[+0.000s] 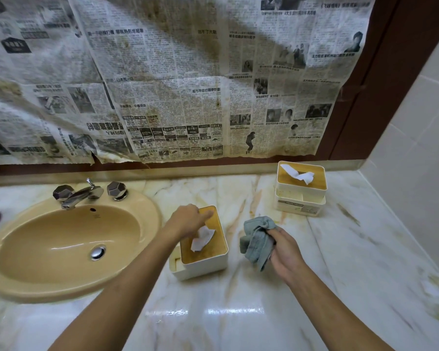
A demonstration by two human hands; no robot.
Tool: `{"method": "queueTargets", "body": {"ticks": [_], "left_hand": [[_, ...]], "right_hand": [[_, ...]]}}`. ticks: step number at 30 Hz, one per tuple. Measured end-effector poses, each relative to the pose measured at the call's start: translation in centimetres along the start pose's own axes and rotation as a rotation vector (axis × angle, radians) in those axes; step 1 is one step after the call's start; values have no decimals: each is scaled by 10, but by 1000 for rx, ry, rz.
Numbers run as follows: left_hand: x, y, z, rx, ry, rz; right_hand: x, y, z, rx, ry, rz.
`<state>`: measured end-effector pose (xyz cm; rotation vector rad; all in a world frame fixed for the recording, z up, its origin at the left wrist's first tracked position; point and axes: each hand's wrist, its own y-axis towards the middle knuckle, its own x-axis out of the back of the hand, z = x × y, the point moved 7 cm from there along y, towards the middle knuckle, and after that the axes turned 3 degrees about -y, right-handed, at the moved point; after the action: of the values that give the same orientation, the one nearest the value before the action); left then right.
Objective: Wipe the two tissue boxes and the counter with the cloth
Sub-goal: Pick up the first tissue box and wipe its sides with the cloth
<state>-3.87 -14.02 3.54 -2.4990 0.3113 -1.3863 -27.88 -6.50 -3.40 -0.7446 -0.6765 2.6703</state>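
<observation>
While limp cloth (256, 236) was bunched in the right hand (285, 252), the light, likely slidey box (208, 250) was pinned flat-fingered by the left hand (185, 220)

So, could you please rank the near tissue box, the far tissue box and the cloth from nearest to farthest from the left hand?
1. Near tissue box, directly under the left hand.
2. Cloth, to the right, gripped by the right hand.
3. Far tissue box, back right by the wall.
</observation>
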Motion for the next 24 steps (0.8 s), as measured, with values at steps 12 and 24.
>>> {"method": "queueTargets", "body": {"ticks": [12,24], "left_hand": [[-11,5,10,134,195,-74],[-16,-4,6,118,-59,-43]], "right_hand": [[-4,-11,9,5,-41,79],[-9,-8,5,24,-73,68]]}}
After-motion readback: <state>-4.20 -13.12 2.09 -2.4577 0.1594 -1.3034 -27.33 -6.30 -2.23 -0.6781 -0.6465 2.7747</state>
